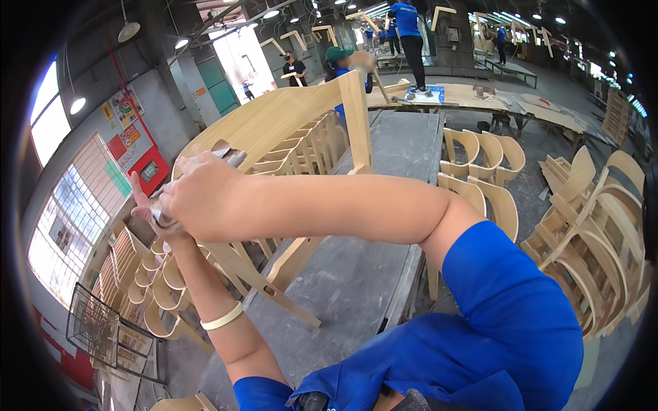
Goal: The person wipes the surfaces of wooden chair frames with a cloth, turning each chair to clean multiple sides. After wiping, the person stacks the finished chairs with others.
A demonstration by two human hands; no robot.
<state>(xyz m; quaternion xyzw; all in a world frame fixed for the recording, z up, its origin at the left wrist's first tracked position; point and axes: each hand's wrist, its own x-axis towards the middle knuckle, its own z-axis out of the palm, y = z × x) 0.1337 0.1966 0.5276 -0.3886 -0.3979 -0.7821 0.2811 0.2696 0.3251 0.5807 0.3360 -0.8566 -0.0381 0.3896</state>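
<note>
My right arm reaches across to the left, and my right hand [209, 195] is closed over a brown-grey folded sheet [232, 153] that looks like sandpaper. Just beyond and below it, my left hand [149, 209], with a pale band [223, 316] on its wrist, is partly covered by the right. One left finger points up, while the others seem to press on the crumpled grey end of the sheet. Both hands are at the left end of a pale wooden chair frame [281, 113] with a broad curved panel. Its upright leg [355, 116] rises on the right. The hands hide the contact with the wood.
The frame stands on a long grey workbench [404, 151]. Curved wooden chair parts [493, 154] line its right side, and a tall stack [603, 240] stands farther right. More frames [164, 288] and a black metal rack [116, 335] are at left. Co-workers [409, 34] are farther back.
</note>
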